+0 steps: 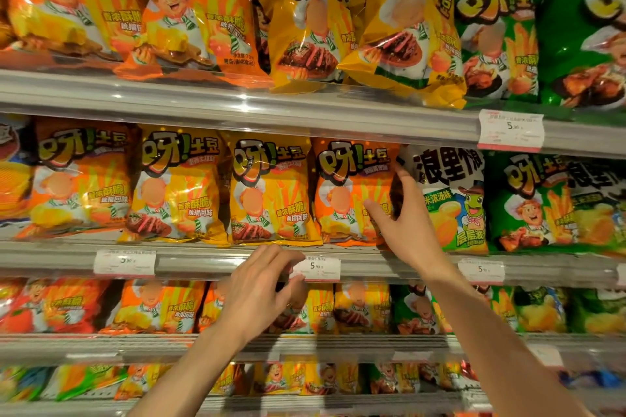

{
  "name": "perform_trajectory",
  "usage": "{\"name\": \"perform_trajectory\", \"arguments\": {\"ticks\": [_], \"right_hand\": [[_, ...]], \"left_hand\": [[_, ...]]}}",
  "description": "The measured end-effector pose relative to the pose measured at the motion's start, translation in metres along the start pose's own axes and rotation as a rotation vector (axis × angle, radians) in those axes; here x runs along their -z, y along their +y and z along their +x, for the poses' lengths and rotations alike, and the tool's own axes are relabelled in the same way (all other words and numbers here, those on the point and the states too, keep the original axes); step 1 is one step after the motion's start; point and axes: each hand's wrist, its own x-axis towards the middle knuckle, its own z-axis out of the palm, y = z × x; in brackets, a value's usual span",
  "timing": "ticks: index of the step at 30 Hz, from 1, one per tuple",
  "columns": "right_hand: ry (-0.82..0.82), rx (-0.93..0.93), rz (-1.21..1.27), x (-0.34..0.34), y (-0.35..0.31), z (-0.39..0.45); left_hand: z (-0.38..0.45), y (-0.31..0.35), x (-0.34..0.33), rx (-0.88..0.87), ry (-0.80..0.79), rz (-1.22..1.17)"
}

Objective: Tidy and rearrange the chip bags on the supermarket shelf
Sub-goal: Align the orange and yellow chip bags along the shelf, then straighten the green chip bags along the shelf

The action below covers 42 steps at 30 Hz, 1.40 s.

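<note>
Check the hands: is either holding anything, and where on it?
Right hand grips the orange chip bag by its right edge, thumb on the front. Left hand holds nothing, fingers loosely curled by the price tag.

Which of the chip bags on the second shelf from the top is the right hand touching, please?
The orange bag beside the white frog bag; the right hand has its thumb on the front and fingers at its right edge.
</note>
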Motion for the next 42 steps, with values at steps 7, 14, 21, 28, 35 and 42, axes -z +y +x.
{"name": "perform_trajectory", "arguments": {"ticks": [7,14,21,28,35,42], "right_hand": [[0.164,0.415,-0.131,-0.044,0.021,-0.075],[0.029,0.447,-0.343,-0.067,0.034,-0.089],[0.01,0.439,-0.378,-0.069,0.033,-0.099],[0.024,0.166,-0.367,-0.056,0.044,-0.143],[-0.087,-0.091,-0.255,-0.031,0.086,-0.185],[-0.2,-0.206,-0.189,0.025,0.152,-0.184]], "left_hand": [[0.001,0.001,0.0,0.014,-0.009,-0.008],[-0.006,-0.006,0.002,0.008,-0.021,-0.005],[-0.017,-0.008,-0.001,0.004,-0.001,-0.048],[-0.043,-0.001,-0.016,0.083,0.068,-0.195],[-0.079,0.033,-0.025,0.3,0.022,-0.22],[-0.097,0.082,-0.067,0.449,0.006,-0.174]]}}
